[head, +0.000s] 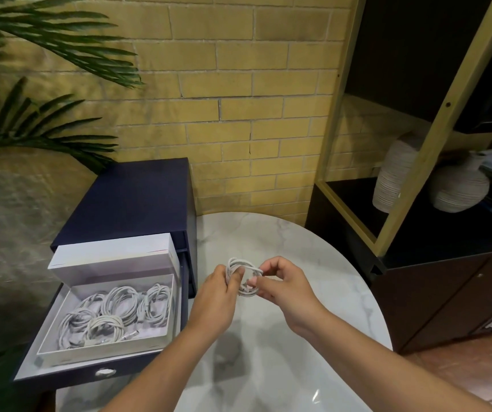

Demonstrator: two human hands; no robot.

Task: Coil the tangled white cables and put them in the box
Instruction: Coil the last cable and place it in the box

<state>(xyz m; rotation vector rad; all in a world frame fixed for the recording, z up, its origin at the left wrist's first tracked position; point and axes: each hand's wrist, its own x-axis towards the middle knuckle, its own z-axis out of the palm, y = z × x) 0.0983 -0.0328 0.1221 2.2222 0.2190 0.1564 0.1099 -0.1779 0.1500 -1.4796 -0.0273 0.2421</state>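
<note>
A yellow brick wall point(239, 84) fills the upper middle of the frame. Down the right side stands a dark shelf unit point(447, 301) with pale yellow posts. A round white marble tabletop point(313, 367) takes up the lower centre and lower right. At centre left, touching the tabletop's edge, sits a navy cabinet point(137, 200). Green palm fronds point(45, 34) hang across the upper left corner and left edge.

The cabinet's drawer point(60, 373) is pulled out toward the lower left, its front showing a small metal pull. Inside the drawer lies an open white box point(96, 353), with its lid point(114, 254) standing tilted at the far end, against the cabinet's opening. Two ribbed pale vases point(458, 188) stand side by side on a shelf at right, the taller one partly behind a post.

Five coiled cables point(120, 304) lie in the box, packed close and touching one another.

Both bare forearms reach in from the bottom edge to the centre of the frame, above the tabletop. The left hand point(218, 292) has its fingers and thumb curled round the left side of a small white cable coil point(243, 264). The right hand point(286, 283) pinches the coil's right side between its fingertips, the other fingers bent. The coil is held upright between the two hands, clear of the marble and just right of the drawer.
</note>
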